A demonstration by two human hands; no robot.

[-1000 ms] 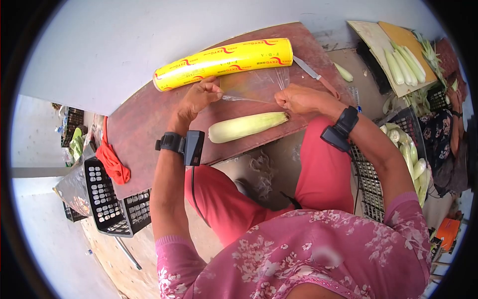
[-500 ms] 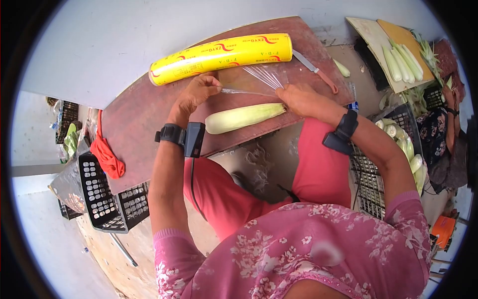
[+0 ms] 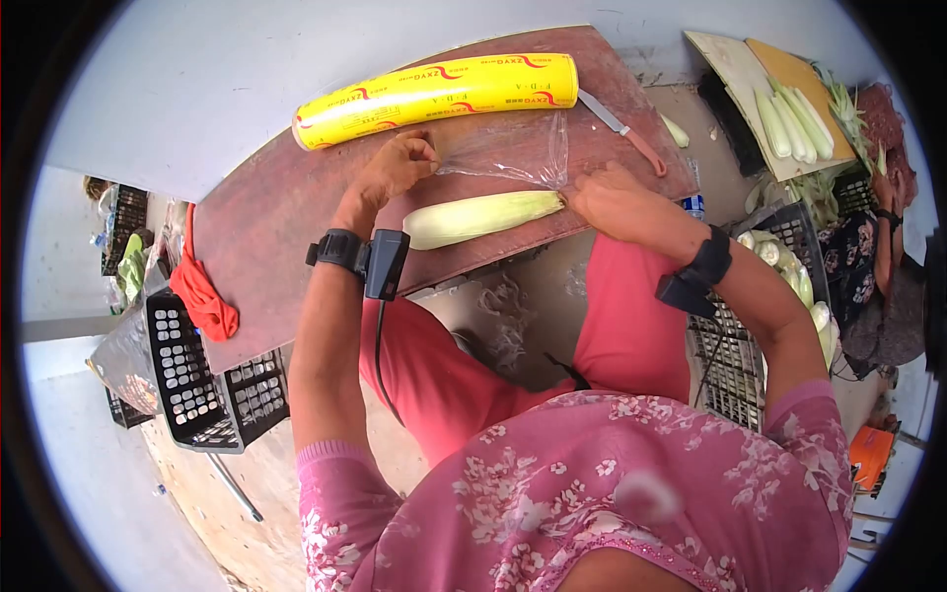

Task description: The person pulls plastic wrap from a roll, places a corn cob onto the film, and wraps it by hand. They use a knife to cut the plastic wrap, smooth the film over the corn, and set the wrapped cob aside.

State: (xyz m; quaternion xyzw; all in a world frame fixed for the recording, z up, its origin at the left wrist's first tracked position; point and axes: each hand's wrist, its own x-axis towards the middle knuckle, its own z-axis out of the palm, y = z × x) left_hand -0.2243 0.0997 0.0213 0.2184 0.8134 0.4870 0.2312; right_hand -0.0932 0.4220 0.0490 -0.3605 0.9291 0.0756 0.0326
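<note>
left hand (image 3: 395, 170): pinched on cling film (image 3: 508, 153), same as b4
right hand (image 3: 612, 197): fingers closed on film's other end, now lower, touching corn (image 3: 478, 217) tip
film: stretched wider vs 0.5s ago
corn: on table (image 3: 266, 247), just below film
roll (image 3: 434, 87): behind, unmoved

Pink floral top, red trousers, black wrist devices on both arms.

Corn cob (image 3: 480, 217) on table (image 3: 276, 227); film roll (image 3: 434, 87) behind; knife (image 3: 621, 128) right.
</note>
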